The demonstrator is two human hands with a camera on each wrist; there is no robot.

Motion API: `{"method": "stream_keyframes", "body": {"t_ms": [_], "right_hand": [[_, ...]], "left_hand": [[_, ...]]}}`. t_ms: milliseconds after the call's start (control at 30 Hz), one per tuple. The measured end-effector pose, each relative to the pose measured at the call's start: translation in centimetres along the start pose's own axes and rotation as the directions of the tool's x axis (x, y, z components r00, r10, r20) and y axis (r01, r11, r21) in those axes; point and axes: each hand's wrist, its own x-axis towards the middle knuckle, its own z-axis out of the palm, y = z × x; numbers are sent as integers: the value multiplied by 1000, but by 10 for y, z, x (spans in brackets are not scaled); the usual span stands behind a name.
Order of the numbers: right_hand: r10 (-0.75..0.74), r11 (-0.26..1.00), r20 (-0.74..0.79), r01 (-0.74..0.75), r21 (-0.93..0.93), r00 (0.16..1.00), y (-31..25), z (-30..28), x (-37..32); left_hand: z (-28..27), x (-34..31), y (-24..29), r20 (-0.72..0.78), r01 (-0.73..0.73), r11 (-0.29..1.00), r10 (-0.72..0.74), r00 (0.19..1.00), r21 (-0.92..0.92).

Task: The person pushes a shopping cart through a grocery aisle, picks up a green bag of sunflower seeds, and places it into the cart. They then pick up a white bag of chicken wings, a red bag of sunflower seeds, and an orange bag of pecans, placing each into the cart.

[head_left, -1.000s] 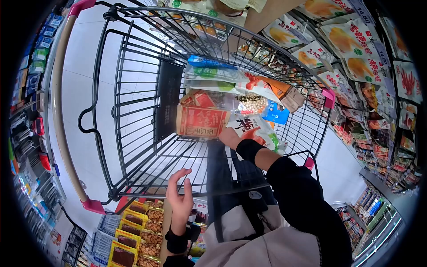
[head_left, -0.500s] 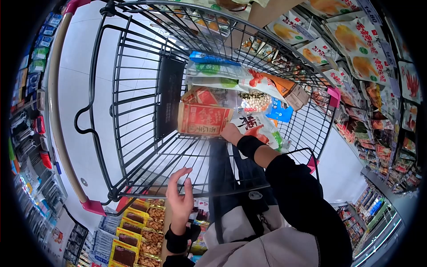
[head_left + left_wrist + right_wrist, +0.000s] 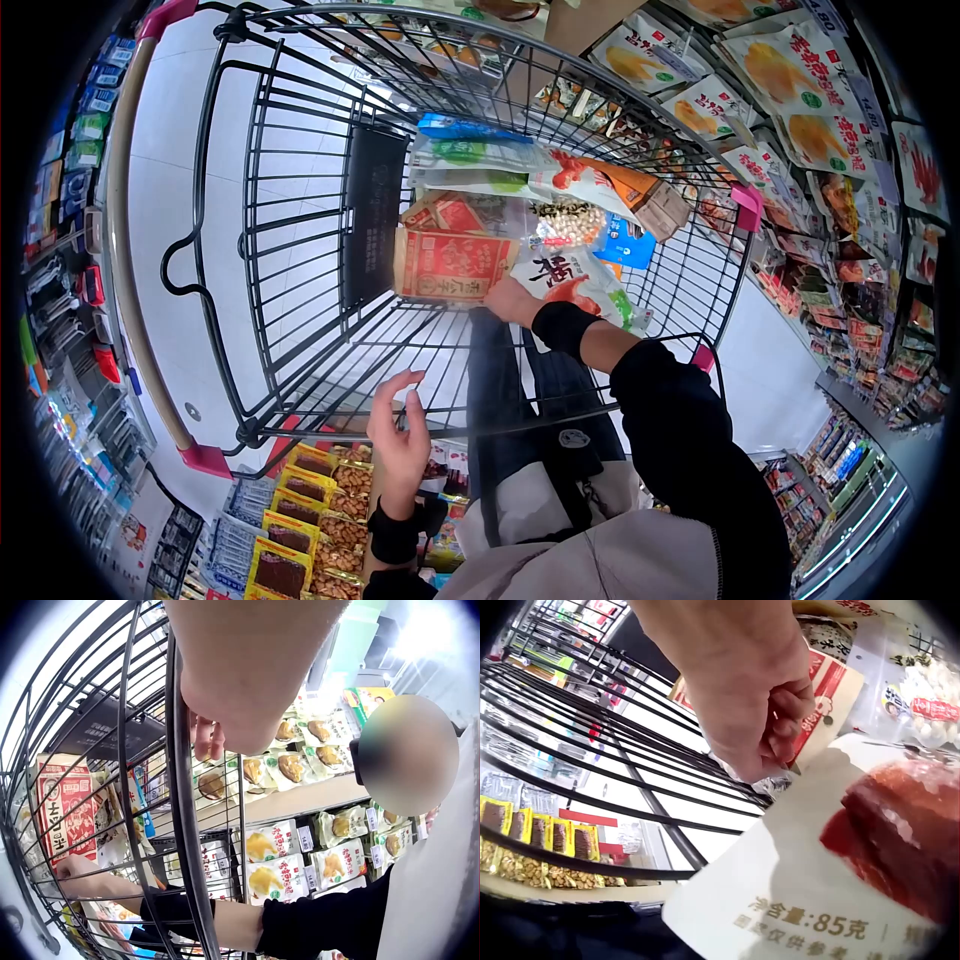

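In the head view, my right hand [image 3: 512, 302] reaches into a wire shopping cart [image 3: 262, 230] and grips the lower right corner of a red and tan bag of sunflower seeds [image 3: 455, 265]. The right wrist view shows its fingers curled at the bag's edge, with some clear plastic beneath them. Close beside that hand lies a white snack bag [image 3: 780, 847] with a reddish meat picture. My left hand [image 3: 398, 440] holds nothing; it hovers by the cart's near rim with fingers loosely bent.
Also in the cart are a clear bag of pale round pieces [image 3: 575, 225], a blue packet [image 3: 628, 245] and long white pouches [image 3: 480, 165]. Shelves of white snack bags [image 3: 790, 100] rise on the right. Yellow packs [image 3: 283, 570] and walnuts [image 3: 340, 535] sit at lower left.
My right hand has shifted slightly left, onto the corner of the sunflower seed bag. My left hand keeps its loose pose beside the rim.
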Motion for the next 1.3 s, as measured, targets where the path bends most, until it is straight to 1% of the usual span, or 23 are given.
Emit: {"method": "stream_keyframes", "body": {"t_ms": [200, 267, 400, 500, 533, 600, 633, 700, 800, 833, 900, 933, 967, 1033, 1067, 1100, 1167, 1200, 1300], "right_hand": [[-84, 982, 7, 82, 167, 996, -16, -69, -10], [-83, 979, 20, 78, 186, 996, -20, -92, -17], [-94, 973, 44, 83, 215, 995, -18, -126, -38], [-58, 952, -22, 62, 300, 998, -12, -146, -66], [-24, 939, -44, 37, 342, 999, -9, -155, -78], [46, 905, -84, -6, 425, 995, -4, -172, -108], [88, 905, -151, -16, 425, 985, -1, -176, -123], [173, 905, -287, -37, 424, 942, 4, -182, -158], [298, 851, -420, -40, 523, 857, 6, -192, -215], [354, 802, -458, -12, 598, 816, 4, -196, -234], [464, 689, -512, 69, 721, 723, -4, -203, -274], [516, 613, -480, 85, 785, 709, -4, -202, -291], [536, 584, -508, 139, 800, 674, -3, -204, -309], [580, 515, -550, 252, 819, 601, -7, -211, -342], [617, 431, -531, 315, 846, 581, -11, -217, -359], [615, 342, -527, 403, 849, 586, -14, -219, -374], [603, 157, -532, 565, 810, 595, -16, -224, -402], [596, 126, -541, 596, 793, 593, -18, -225, -413], [565, 102, -601, 674, 731, 566, -29, -234, -443]], "left_hand": [[2, 0, 2, -20, -23, 999, 23, 1000, 34], [3, -1, 1, -33, -41, 999, 42, 999, 23], [6, -2, -5, -56, -83, 994, 87, 995, 69], [9, -3, -11, -76, -112, 989, 120, 990, 101], [10, -2, -9, -86, -133, 984, 144, 986, 121], [13, -3, -8, -102, -122, 988, 132, 986, 97], [14, -4, -6, -109, -118, 989, 127, 986, 86], [18, -5, 2, -79, -108, 993, 111, 991, 45], [29, -8, 26, -50, -96, 995, 94, 994, -40], [31, -10, 39, -29, -98, 994, 97, 995, -39], [33, -12, 65, 17, -187, 982, 187, 982, 5], [34, -12, 77, 37, -236, 972, 235, 971, 6], [36, -13, 90, 47, -275, 961, 275, 960, -3], [38, -18, 122, 91, -364, 930, 359, 929, 47], [38, -19, 134, 133, -445, 893, 434, 891, 68], [39, -22, 146, 169, -562, 822, 543, 822, 92], [42, -28, 175, 234, -697, 703, 661, 713, 140], [45, -32, 184, 248, -729, 670, 690, 681, 137], [52, -46, 217, 179, -832, 531, 813, 554, 160]]}}
